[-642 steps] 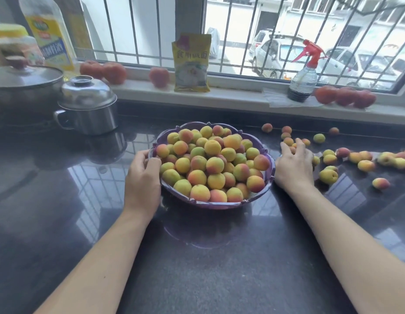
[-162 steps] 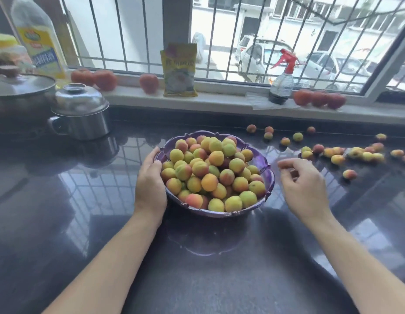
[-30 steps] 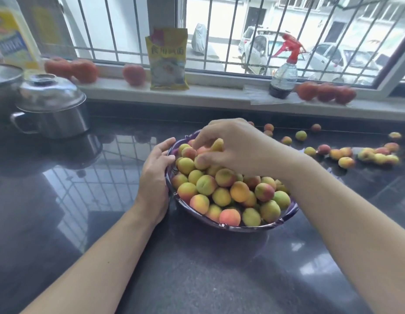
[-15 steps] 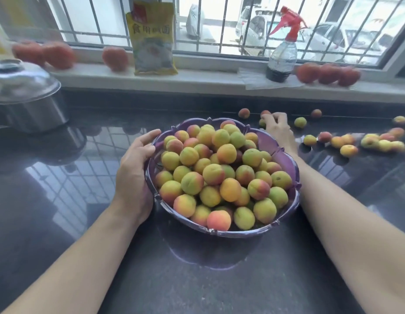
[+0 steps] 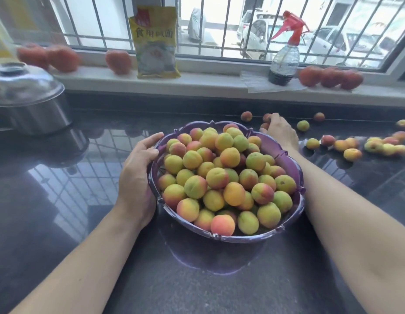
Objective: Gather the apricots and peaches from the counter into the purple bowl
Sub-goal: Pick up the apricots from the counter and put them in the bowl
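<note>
Stretching under both forearms, the glossy black stone worktop reflects a barred window that runs along a pale sill beyond the hands. On that sill stand a yellow printed packet and a clear spray bottle with a red trigger, with blurred red fruit either side. A lidded steel pot sits far out past the left hand.

The left hand lies against the near-left wall of the scalloped purple plastic bowl, fingers relaxed and curved along the rim, thumb at the edge. The right hand reaches beyond the bowl's far-right rim, fingers bent down over a small reddish apricot; whether they actually pinch it cannot be told.

Between the two hands, the bowl is heaped with yellow-green, orange and pink-blushed apricots and peaches. More loose fruit lies scattered on the worktop to the right of the right hand.
</note>
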Demonstrator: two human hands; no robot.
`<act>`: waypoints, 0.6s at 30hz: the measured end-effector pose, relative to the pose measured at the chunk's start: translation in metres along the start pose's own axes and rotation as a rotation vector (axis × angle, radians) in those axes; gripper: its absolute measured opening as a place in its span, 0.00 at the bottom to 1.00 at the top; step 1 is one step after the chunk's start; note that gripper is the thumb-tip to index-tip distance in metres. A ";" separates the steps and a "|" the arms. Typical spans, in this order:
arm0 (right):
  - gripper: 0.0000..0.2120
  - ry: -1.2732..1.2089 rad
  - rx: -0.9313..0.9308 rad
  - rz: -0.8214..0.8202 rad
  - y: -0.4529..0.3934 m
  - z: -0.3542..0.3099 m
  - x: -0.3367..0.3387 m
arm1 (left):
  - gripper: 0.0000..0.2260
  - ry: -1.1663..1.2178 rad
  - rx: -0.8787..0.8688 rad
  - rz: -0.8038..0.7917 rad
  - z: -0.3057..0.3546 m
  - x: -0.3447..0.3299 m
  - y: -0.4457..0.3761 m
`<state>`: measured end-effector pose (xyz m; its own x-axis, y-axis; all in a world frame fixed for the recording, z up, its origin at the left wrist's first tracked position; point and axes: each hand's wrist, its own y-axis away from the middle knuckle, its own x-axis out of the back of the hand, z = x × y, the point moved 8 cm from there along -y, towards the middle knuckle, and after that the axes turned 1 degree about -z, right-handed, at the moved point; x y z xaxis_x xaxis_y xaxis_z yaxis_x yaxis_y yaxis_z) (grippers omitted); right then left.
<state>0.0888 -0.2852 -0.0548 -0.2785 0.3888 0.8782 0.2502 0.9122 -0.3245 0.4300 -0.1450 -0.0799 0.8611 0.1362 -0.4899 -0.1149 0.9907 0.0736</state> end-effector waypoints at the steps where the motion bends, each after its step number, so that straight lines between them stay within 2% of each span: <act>1: 0.14 -0.013 -0.001 -0.005 0.001 0.000 0.000 | 0.15 0.009 0.002 0.000 0.000 0.000 0.000; 4: 0.11 -0.119 -0.042 -0.011 0.006 0.002 0.004 | 0.14 0.008 0.008 0.001 0.000 0.001 -0.001; 7: 0.12 -0.386 -0.146 0.011 0.017 0.015 0.017 | 0.14 0.001 0.003 -0.001 0.001 0.000 0.000; 10: 0.11 -0.780 -0.263 -0.064 0.033 0.011 0.038 | 0.14 0.000 -0.007 0.003 0.002 0.000 0.000; 13: 0.09 -0.989 -0.092 -0.161 0.041 -0.028 0.091 | 0.14 0.010 -0.005 0.014 0.002 0.001 0.000; 16: 0.11 -1.039 0.154 -0.299 0.063 -0.079 0.145 | 0.13 0.014 0.000 0.022 0.001 0.000 0.002; 18: 0.12 -1.080 0.230 -0.390 0.080 -0.105 0.160 | 0.13 0.019 0.005 0.021 0.001 0.000 0.002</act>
<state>0.1621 -0.1636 0.0969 -0.9702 -0.1154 0.2131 -0.1687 0.9528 -0.2524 0.4299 -0.1428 -0.0787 0.8491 0.1576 -0.5042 -0.1307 0.9875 0.0886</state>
